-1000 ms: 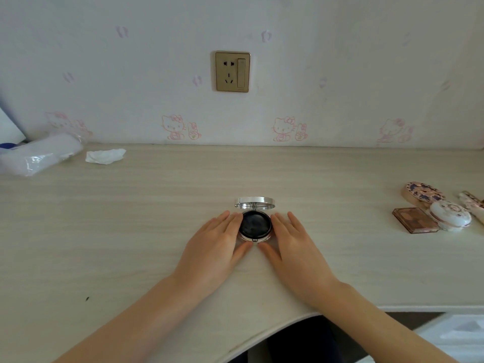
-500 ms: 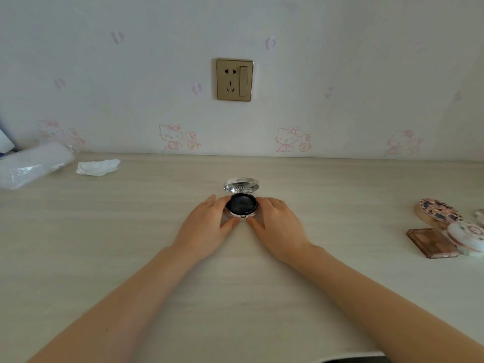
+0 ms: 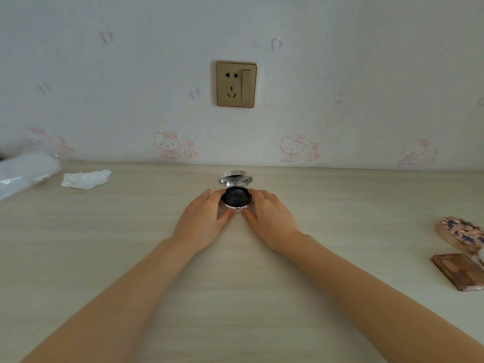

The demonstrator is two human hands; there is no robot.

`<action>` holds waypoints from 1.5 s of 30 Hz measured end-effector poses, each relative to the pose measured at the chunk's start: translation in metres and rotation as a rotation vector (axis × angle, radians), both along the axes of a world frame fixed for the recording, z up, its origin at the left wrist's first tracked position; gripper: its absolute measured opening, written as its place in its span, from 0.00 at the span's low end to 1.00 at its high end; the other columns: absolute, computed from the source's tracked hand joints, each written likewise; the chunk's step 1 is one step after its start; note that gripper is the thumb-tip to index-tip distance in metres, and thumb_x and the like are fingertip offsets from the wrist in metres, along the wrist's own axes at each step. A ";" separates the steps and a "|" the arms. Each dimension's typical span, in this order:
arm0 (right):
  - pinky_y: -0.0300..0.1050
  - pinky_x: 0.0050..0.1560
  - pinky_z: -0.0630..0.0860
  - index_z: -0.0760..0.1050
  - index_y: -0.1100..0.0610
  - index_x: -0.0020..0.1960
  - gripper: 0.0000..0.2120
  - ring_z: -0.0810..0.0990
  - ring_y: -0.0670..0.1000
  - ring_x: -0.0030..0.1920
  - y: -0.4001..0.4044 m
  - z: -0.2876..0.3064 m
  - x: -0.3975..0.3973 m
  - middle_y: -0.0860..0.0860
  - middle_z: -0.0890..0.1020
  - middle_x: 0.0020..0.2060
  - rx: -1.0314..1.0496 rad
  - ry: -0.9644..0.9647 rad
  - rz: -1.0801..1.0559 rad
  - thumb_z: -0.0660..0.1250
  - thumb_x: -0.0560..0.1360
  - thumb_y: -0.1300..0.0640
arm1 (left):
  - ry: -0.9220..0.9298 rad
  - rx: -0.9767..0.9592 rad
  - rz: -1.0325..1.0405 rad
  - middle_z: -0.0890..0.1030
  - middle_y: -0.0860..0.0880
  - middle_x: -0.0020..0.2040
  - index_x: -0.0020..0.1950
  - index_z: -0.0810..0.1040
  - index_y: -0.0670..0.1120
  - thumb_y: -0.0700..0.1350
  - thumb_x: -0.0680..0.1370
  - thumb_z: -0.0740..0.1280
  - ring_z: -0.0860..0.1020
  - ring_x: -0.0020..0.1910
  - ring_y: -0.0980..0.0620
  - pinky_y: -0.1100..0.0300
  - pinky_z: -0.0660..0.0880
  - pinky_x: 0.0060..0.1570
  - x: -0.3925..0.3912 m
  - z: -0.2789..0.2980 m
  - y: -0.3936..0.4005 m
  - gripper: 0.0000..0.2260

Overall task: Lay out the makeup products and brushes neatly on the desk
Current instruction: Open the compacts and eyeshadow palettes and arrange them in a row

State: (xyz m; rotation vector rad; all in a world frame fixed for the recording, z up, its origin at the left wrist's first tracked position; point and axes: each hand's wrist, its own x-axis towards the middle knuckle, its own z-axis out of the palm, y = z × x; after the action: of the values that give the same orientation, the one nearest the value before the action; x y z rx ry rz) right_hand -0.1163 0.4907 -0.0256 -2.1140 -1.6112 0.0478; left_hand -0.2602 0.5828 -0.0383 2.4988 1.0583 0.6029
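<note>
Compact [image 3: 236,198], lid up and hinge toward the wall, sits mid-desk [image 3: 104,244] near the back, cupped between left hand [image 3: 203,221] and right hand [image 3: 269,218], fingers curled against its sides, equally near

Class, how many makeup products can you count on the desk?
3, perhaps more past the right edge: open compact between both hands, patterned compact far right, palette in front of it.

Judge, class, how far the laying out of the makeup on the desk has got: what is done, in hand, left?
Done: little that shows. In hand: the left hand and right hand hold the open compact near the wall, mid-desk. Left: the patterned round case and the brown palette lie bunched at the right edge; no brushes show.
</note>
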 end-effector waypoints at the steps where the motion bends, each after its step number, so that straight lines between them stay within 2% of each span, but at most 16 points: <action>1: 0.46 0.57 0.69 0.68 0.54 0.68 0.19 0.72 0.55 0.62 0.003 0.000 0.001 0.52 0.76 0.61 0.000 0.001 0.003 0.58 0.80 0.49 | -0.002 0.002 0.002 0.77 0.48 0.62 0.69 0.69 0.52 0.58 0.78 0.62 0.69 0.69 0.45 0.48 0.68 0.64 0.001 0.000 0.003 0.21; 6: 0.46 0.59 0.68 0.67 0.55 0.69 0.19 0.71 0.55 0.64 0.008 0.000 0.003 0.53 0.75 0.63 -0.001 0.008 0.005 0.58 0.80 0.49 | -0.002 0.009 0.014 0.78 0.49 0.54 0.67 0.70 0.54 0.61 0.76 0.59 0.75 0.57 0.45 0.49 0.72 0.56 0.004 0.002 0.006 0.22; 10: 0.46 0.59 0.68 0.65 0.55 0.70 0.20 0.71 0.55 0.64 0.005 0.000 0.002 0.53 0.75 0.63 0.007 0.027 0.015 0.58 0.80 0.49 | 0.023 0.010 0.033 0.77 0.46 0.61 0.70 0.67 0.53 0.59 0.77 0.61 0.72 0.64 0.45 0.48 0.70 0.61 0.004 0.001 0.004 0.23; 12: 0.46 0.59 0.67 0.62 0.56 0.71 0.22 0.70 0.56 0.65 0.001 0.004 0.002 0.54 0.74 0.64 0.002 0.054 0.013 0.58 0.80 0.50 | 0.024 0.015 0.048 0.77 0.47 0.60 0.70 0.67 0.52 0.57 0.77 0.61 0.73 0.63 0.45 0.49 0.71 0.60 0.003 0.003 0.001 0.23; 14: 0.45 0.62 0.65 0.59 0.57 0.73 0.24 0.67 0.56 0.68 -0.006 0.008 0.003 0.55 0.71 0.67 -0.032 0.051 0.015 0.58 0.80 0.52 | 0.023 0.037 0.053 0.76 0.48 0.58 0.70 0.68 0.50 0.55 0.78 0.63 0.73 0.61 0.46 0.51 0.71 0.59 -0.001 0.005 -0.004 0.22; 18: 0.45 0.69 0.60 0.56 0.58 0.75 0.26 0.62 0.55 0.72 -0.027 0.012 0.009 0.55 0.66 0.72 -0.094 0.018 0.016 0.58 0.80 0.53 | 0.034 0.111 0.070 0.73 0.47 0.67 0.72 0.66 0.46 0.49 0.78 0.63 0.68 0.68 0.48 0.55 0.67 0.64 -0.010 0.008 -0.024 0.23; 20: 0.45 0.69 0.60 0.56 0.57 0.75 0.26 0.62 0.54 0.72 -0.042 0.014 0.012 0.54 0.66 0.71 -0.098 0.004 0.006 0.57 0.80 0.53 | 0.036 0.150 0.068 0.72 0.47 0.68 0.72 0.67 0.46 0.49 0.79 0.63 0.67 0.70 0.48 0.55 0.66 0.65 -0.011 0.011 -0.040 0.22; 24: 0.45 0.67 0.63 0.57 0.57 0.75 0.24 0.62 0.53 0.72 -0.081 0.020 0.021 0.54 0.68 0.70 -0.082 -0.031 -0.028 0.55 0.81 0.54 | 0.002 0.214 0.001 0.76 0.45 0.65 0.69 0.71 0.45 0.46 0.78 0.64 0.70 0.66 0.47 0.54 0.69 0.62 -0.007 0.015 -0.076 0.19; 28: 0.46 0.65 0.66 0.58 0.57 0.75 0.23 0.63 0.53 0.71 -0.128 0.021 0.036 0.54 0.70 0.67 -0.075 -0.092 -0.068 0.56 0.81 0.53 | -0.005 0.180 -0.043 0.74 0.45 0.67 0.70 0.71 0.46 0.47 0.80 0.61 0.67 0.70 0.50 0.58 0.64 0.66 0.011 0.016 -0.112 0.19; 31: 0.46 0.67 0.64 0.59 0.57 0.74 0.23 0.61 0.53 0.73 -0.164 0.022 0.051 0.54 0.69 0.68 -0.087 -0.138 -0.094 0.56 0.81 0.53 | -0.041 0.191 -0.110 0.78 0.47 0.62 0.68 0.73 0.46 0.47 0.80 0.62 0.69 0.67 0.51 0.59 0.67 0.63 0.032 0.016 -0.136 0.17; 39: 0.44 0.66 0.64 0.62 0.55 0.74 0.22 0.61 0.51 0.73 -0.247 0.032 0.096 0.52 0.70 0.68 -0.104 -0.211 -0.246 0.57 0.81 0.52 | -0.112 0.089 -0.258 0.80 0.52 0.57 0.65 0.75 0.48 0.47 0.80 0.61 0.71 0.63 0.54 0.58 0.70 0.57 0.099 0.019 -0.197 0.15; 45: 0.47 0.62 0.67 0.67 0.56 0.70 0.20 0.66 0.53 0.68 -0.280 0.047 0.139 0.53 0.73 0.65 -0.096 -0.138 -0.370 0.57 0.80 0.55 | -0.119 -0.009 -0.315 0.80 0.51 0.56 0.65 0.75 0.48 0.46 0.80 0.60 0.72 0.61 0.52 0.57 0.71 0.57 0.147 0.026 -0.220 0.14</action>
State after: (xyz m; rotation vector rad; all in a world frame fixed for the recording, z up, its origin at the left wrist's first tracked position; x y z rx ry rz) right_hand 0.0225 0.2111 0.0215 -2.5051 -1.2856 -0.1470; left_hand -0.1132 0.3627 -0.0126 2.5135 0.6059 0.6388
